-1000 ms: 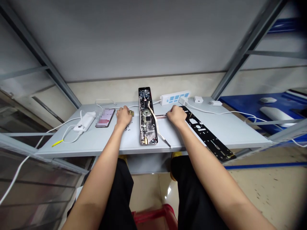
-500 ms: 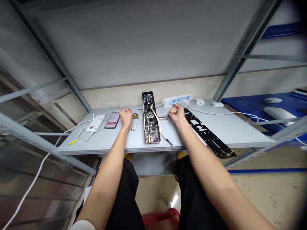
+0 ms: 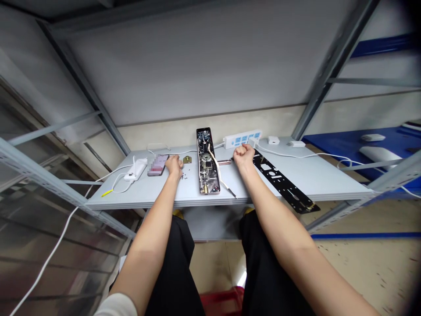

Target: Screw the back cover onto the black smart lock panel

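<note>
A long open lock body [image 3: 207, 163] with exposed parts and a pale ribbon cable lies lengthwise on the grey shelf table [image 3: 322, 175]. My left hand [image 3: 174, 166] rests on the table left of it with fingers curled down, beside several tiny dark screws [image 3: 183, 177] and a small brass piece [image 3: 187, 159]. My right hand [image 3: 244, 154] is a raised fist just right of the lock body, next to a short pinkish metal bar [image 3: 225, 162]. Whatever either hand holds is hidden. A black perforated plate [image 3: 283, 182] lies diagonally to the right.
A phone [image 3: 158, 164] and a white power bank [image 3: 135, 169] with its cable lie at the left. A power strip [image 3: 242, 138] and two white chargers [image 3: 273, 140] sit at the back. A thin tool [image 3: 227, 188] lies near the front edge. Metal rack posts stand on both sides.
My right hand has lifted off the pinkish bar and closed into a fist. My left hand has drawn back from the brass piece toward the screws. The view has shifted right.
</note>
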A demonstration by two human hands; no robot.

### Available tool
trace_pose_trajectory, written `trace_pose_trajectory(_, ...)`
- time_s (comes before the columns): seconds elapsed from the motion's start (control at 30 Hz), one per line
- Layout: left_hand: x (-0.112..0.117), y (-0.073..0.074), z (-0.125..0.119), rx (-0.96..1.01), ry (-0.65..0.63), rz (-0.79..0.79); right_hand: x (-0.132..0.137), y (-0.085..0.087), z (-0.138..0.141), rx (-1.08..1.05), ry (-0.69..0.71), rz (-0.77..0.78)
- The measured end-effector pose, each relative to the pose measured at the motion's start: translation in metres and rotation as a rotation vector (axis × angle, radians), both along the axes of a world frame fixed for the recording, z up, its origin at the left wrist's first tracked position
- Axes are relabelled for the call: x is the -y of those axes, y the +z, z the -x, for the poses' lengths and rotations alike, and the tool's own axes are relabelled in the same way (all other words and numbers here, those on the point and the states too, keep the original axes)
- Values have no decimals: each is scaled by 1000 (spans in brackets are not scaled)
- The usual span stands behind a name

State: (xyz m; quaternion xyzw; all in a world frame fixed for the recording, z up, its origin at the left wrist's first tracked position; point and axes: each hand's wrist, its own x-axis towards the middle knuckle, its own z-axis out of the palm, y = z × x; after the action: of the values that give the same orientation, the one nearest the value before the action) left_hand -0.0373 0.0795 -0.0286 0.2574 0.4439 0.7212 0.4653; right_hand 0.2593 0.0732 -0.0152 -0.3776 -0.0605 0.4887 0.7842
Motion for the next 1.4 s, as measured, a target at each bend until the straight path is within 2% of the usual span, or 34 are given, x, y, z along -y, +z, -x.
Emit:
trace_pose_trajectory(0.13,-1,3,7,26,17,8,4,1,-3,150,-3,17)
trace_pose_trajectory(0.23,-5,8,9,25,23,4,6,4,-4,346,-6,78)
trace_pose_trajectory(0.33,-10,14,10,5,31,-10,7,8,-7,602,-26,165)
trace_pose_trajectory(0.47,-15,18,8,-51,29,-32,12,10,-15,1045,-54,251)
trace_pose_trajectory(0.6,-14,16,-2,-147,-23,-61,15,6,-21,1455,85,351)
trace_pose_trajectory(0.73,-7,14,-16,-278,-148,-84,14,5,-21,1696,238,459)
trace_pose_trajectory(0.93,2,17,-26,-441,-355,-87,16,11,-21,1854,331,533)
trace_pose_trajectory(1.17,8,24,-27,-507,-491,-72,14,11,-23,1860,361,555)
trace_pose_trajectory(1.27,9,24,-30,-574,-526,-92,13,12,-22,1823,318,535)
trace_pose_trajectory(1.4,2,18,-34,-595,-522,-86,15,27,-13,1748,135,404)
